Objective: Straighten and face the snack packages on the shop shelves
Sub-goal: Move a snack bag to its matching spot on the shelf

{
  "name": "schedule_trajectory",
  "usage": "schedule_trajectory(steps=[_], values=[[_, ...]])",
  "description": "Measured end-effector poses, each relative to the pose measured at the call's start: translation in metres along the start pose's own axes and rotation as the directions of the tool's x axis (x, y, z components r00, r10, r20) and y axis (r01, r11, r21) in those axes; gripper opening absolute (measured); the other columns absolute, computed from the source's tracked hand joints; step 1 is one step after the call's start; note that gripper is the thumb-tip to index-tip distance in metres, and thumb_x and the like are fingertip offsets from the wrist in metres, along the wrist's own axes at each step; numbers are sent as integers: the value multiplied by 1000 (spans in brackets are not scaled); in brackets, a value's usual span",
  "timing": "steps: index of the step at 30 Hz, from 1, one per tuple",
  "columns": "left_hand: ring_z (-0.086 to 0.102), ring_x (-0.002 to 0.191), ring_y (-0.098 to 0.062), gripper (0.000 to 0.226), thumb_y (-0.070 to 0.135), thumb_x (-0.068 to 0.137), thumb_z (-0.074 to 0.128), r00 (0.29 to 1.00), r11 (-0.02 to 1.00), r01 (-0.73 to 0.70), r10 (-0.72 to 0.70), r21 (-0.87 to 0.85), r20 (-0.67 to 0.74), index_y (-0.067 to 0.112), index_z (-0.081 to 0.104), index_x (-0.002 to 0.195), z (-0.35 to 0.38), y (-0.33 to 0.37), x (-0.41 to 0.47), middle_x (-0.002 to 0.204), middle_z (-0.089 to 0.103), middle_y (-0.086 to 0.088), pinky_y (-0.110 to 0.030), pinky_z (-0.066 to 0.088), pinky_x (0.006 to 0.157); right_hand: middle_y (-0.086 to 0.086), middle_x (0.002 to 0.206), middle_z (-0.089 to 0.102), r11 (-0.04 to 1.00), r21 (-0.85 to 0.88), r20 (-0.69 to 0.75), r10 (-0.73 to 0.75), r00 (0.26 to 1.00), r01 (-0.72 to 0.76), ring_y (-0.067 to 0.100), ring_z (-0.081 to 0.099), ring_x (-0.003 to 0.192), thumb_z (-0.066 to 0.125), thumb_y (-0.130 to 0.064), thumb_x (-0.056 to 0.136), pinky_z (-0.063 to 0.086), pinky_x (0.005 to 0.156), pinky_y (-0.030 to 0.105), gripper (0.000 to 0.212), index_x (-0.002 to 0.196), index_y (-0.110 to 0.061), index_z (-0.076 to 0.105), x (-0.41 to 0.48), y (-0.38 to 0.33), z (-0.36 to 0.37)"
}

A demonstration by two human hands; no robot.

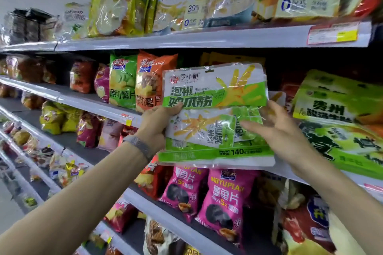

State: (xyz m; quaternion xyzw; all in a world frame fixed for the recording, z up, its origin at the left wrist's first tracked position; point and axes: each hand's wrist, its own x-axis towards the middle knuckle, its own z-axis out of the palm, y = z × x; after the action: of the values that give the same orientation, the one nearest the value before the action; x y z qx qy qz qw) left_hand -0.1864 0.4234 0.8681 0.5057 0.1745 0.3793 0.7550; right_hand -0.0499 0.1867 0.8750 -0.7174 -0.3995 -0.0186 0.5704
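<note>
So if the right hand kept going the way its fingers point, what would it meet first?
Probably the clear green-and-white snack pouch that the left hand grips; the right hand is open, fingertips apparently already at its front.

Take the green-and-white packet [214, 114] as your landmark. Behind its top edge a dark gap under the upper shelf lip [186, 39] lets you pass. Left, chip bags [143, 83] crowd close. Right, big green packs [339, 122] block. Below, pink bags [223, 198] fill the shelf.

White shop shelves [186, 40], snack packages [122, 83] standing in rows
</note>
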Motion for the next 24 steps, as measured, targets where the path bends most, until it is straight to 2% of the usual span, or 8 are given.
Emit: schedule_trajectory(steps=[2,5,8,11,14,16,21,24], values=[[79,80,-30,33,14,89,83,994,998,62,-62,7,89,5,71,119,28,-2,2,104,81,-20,-48,66,65,-16,136,47,999,-24,-79,28,996,-30,7,47,121,86,-35,81,38,102,33,101,160,-29,24,-6,6,-26],[77,71,-21,15,16,98,73,963,993,109,-116,44,243,5,75,108,74,-8,2,95,81,-12,-39,68,68,-15,135,58,999,-12,-261,38,964,-43,9,54,125,91,-24,75,42,103,26,85,149,-25,48,-15,10,-70],[71,62,-15,10,13,101,69,913,988,19,-80,153,400,6,74,99,116,-15,-4,88,75,-8,-27,61,59,-9,121,68,998,65,-428,41,903,-15,8,63,116,90,-9,73,46,82,7,64,131,-20,65,-26,16,-111],[61,70,-23,21,5,87,81,849,948,-183,19,261,528,11,61,93,146,-27,-8,80,61,-4,-26,43,53,0,122,72,992,122,-548,92,832,-30,18,66,119,92,-6,66,50,102,27,66,126,-23,70,-34,33,-148],[64,87,-24,55,-1,86,83,788,892,-267,-15,363,616,14,59,133,173,-41,-18,105,58,-2,-32,55,65,-4,123,69,994,103,-624,100,775,-45,16,63,121,91,-5,66,48,104,31,65,124,-25,69,-43,42,-178],[68,73,-13,69,-9,87,78,755,863,-316,-23,395,655,10,51,147,192,-55,-20,96,59,-2,-28,58,65,-2,122,66,995,66,-672,97,734,-71,13,61,117,90,-2,71,46,99,27,59,123,-21,68,-47,44,-193],[59,45,-3,62,-12,86,78,767,801,-418,58,429,639,8,51,138,234,-86,-19,66,65,7,-23,49,48,-2,108,68,948,-238,-783,-58,619,-212,18,67,95,94,-22,74,54,93,37,72,134,-37,57,-45,53,-217],[63,62,-10,66,1,89,79,768,756,-480,117,445,630,17,49,145,244,-99,-16,88,68,4,-28,50,52,-8,109,64,907,-347,-776,-134,616,-240,22,65,102,90,-29,79,53,95,46,67,131,-46,51,-42,57,-222]])
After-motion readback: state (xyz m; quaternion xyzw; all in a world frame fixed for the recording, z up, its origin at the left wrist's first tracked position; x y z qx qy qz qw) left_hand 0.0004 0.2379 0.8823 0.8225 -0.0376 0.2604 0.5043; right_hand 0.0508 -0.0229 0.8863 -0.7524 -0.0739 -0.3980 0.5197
